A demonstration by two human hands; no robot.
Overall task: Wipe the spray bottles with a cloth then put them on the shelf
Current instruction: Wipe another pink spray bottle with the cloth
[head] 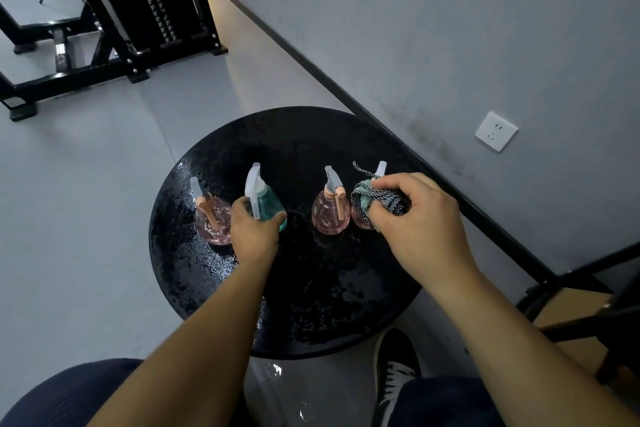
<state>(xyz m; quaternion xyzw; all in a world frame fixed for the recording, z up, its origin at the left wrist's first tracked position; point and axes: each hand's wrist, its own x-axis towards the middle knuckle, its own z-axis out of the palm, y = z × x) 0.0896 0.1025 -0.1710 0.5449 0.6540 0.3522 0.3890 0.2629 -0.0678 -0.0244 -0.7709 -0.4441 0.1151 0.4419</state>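
Note:
Several spray bottles stand in a row on a round black table (311, 305). My left hand (254, 230) grips the teal bottle (268, 204) with the white trigger head. Left of it stands a pink bottle (213, 222). Right of it stands another pink bottle (330, 213). My right hand (415, 211) holds a checked cloth (377, 199) pressed over the far-right pink bottle (360, 218), whose body is mostly hidden; only its white nozzle sticks out above the cloth.
The tabletop looks wet and shiny. A grey wall with a white socket (496, 131) runs along the right. A black metal frame (114, 28) stands at the back left. A wooden shelf with black bars (581, 315) is at the right edge. My knees and a black shoe (394, 367) are below.

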